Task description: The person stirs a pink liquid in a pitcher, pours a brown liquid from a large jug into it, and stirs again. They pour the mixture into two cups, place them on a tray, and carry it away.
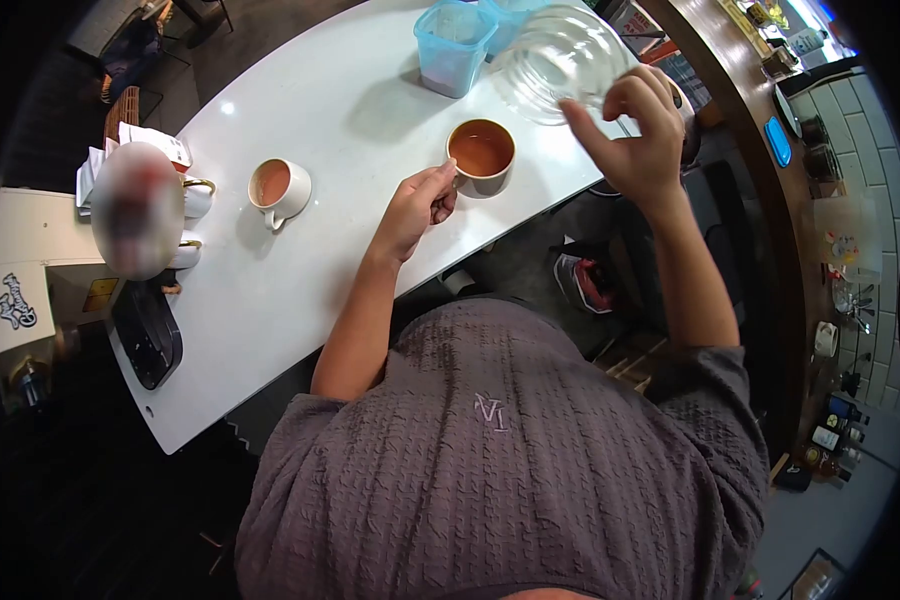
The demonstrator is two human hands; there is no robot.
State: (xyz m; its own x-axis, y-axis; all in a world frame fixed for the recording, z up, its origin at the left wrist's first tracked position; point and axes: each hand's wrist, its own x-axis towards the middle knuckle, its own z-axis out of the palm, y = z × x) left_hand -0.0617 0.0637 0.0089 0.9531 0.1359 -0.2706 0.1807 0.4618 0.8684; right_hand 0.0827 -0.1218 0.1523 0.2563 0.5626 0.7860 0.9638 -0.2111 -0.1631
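A mug of reddish-brown drink (482, 150) is near the table's front edge, and my left hand (417, 207) has its fingers closed on the handle. Up and to the right of it, my right hand (635, 130) grips a clear glass vessel (560, 65), which is tilted and somewhat blurred. No liquid can be made out inside the glass. Further left on the white table (370, 200) stands a white cup (282, 190) with a similar drink in it. Behind the mug is a light blue translucent container (452, 50), close to the glass vessel.
White mugs (198, 197) and papers stand at the table's left end, beside a blurred patch. A black tray (147, 333) lies at the left corner. On the right are a wooden counter (735, 75) with a blue object (778, 142), and bottles (828, 437).
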